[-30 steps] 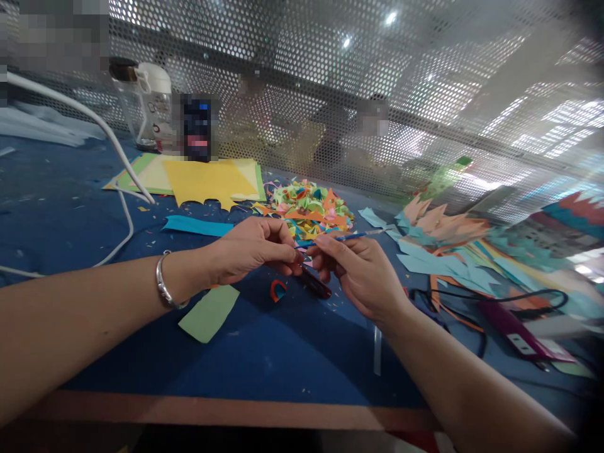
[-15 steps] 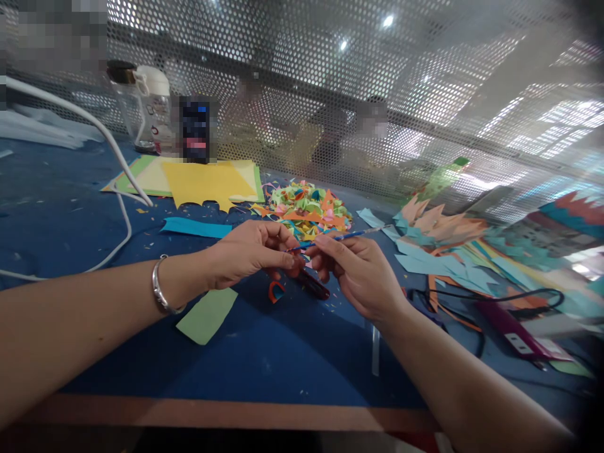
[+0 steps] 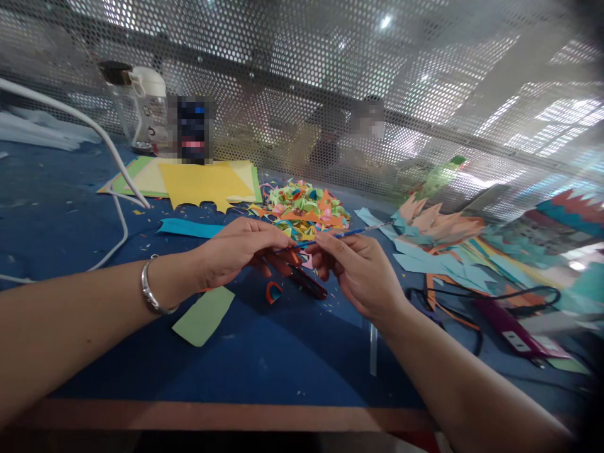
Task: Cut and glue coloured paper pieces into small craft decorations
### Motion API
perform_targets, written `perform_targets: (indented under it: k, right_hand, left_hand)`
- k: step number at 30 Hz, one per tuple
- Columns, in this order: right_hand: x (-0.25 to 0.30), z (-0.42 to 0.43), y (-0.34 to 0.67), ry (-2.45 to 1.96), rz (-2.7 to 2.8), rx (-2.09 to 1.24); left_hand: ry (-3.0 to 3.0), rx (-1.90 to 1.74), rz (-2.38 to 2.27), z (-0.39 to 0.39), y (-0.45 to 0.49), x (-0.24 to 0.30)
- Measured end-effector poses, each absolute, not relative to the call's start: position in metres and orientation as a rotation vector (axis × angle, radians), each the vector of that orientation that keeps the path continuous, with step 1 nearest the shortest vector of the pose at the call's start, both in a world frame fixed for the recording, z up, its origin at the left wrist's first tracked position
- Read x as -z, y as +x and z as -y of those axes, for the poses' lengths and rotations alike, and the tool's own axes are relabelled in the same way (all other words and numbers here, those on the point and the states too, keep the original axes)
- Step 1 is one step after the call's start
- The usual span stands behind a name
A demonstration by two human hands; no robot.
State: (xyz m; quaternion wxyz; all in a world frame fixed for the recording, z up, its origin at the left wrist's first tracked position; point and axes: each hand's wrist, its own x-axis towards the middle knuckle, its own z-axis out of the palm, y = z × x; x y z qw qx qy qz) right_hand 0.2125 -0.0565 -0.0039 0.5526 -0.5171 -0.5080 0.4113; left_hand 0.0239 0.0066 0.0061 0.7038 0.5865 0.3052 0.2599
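One slim blue rod (image 3: 353, 233) is held above the table (image 3: 283, 362): the right hand (image 3: 356, 264) grips it in a narrow pinch; the left hand (image 3: 236, 251) curls at its other end, obscuring it, so its exact hold cannot be told.

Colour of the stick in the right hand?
Stick: mostly blue, paling to a whitish or clear right end. Shows best in the head view.

A: Vantage?
B: Single view, head-worn, facing forward and down over the desk (image 3: 292, 371), its front edge (image 3: 236, 416) near frame bottom.
A: Range?
B: Close. Forearms (image 3: 89, 321) enter low from both sides, hands (image 3: 356, 270) mid-frame. Perforated screen (image 3: 264, 56) spans the top, its base sloping down rightward.
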Motion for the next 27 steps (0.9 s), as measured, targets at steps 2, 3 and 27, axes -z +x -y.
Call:
perform_targets:
  k: [2,3,27]
  right_hand:
    - [0.0041,0.0564,0.2130,-1.217,1.202,-0.973]
    - [0.0040,0.0563,0.2133,-1.215,1.203,-0.974]
    - [0.0034,0.0575,0.2130,-1.216,1.230,-0.963]
  left_hand:
    - [1.285,-0.549,-0.688,-0.0073,0.0242,-0.0075]
    - [1.274,-0.535,-0.687,-0.0079,0.0242,-0.0076]
    - [1.422,-0.579,-0.656,-0.0114,0.0217,-0.0049]
